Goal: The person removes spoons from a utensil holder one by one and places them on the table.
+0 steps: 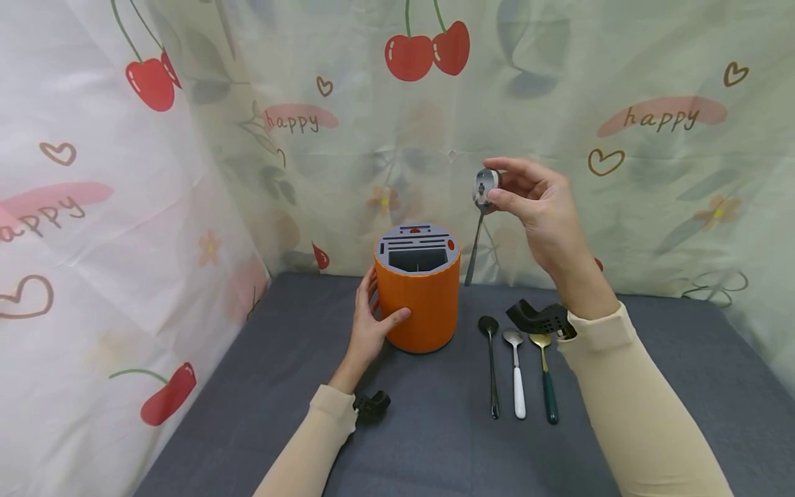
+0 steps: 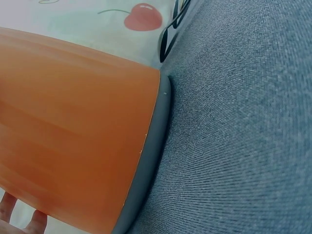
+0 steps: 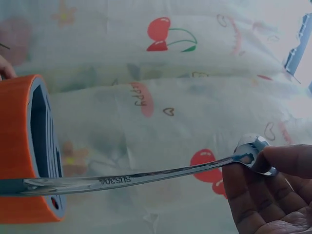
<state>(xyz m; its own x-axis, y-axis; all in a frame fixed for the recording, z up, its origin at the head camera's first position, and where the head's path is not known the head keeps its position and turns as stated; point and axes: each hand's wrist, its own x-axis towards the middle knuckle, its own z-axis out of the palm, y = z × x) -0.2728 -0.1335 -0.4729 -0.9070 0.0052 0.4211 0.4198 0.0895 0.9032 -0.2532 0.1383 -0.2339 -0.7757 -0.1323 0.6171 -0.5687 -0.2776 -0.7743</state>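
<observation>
My right hand (image 1: pixel 540 207) pinches a silver spoon (image 1: pixel 475 248) by its bowl, thumb on one face and fingers behind. The spoon's handle hangs down, tilted slightly left, to the right of an orange cylindrical utensil holder (image 1: pixel 419 310). In the right wrist view the stem of the spoon (image 3: pixel 146 180) bears the stamp SUS304 and overlaps the holder's slotted top. With its thumb on the front and fingers round the left side, my left hand (image 1: pixel 369 331) holds the utensil holder upright on the table. The grey top (image 1: pixel 416 238) has several slots and a larger opening.
Right of the holder, three spoons lie side by side on the dark grey tablecloth (image 1: pixel 435 428): a black one (image 1: pixel 493 373), one with a white handle (image 1: pixel 518 390) and a gold one with a green handle (image 1: pixel 549 397). Cherry-print curtains (image 1: pixel 310 186) hang behind and left.
</observation>
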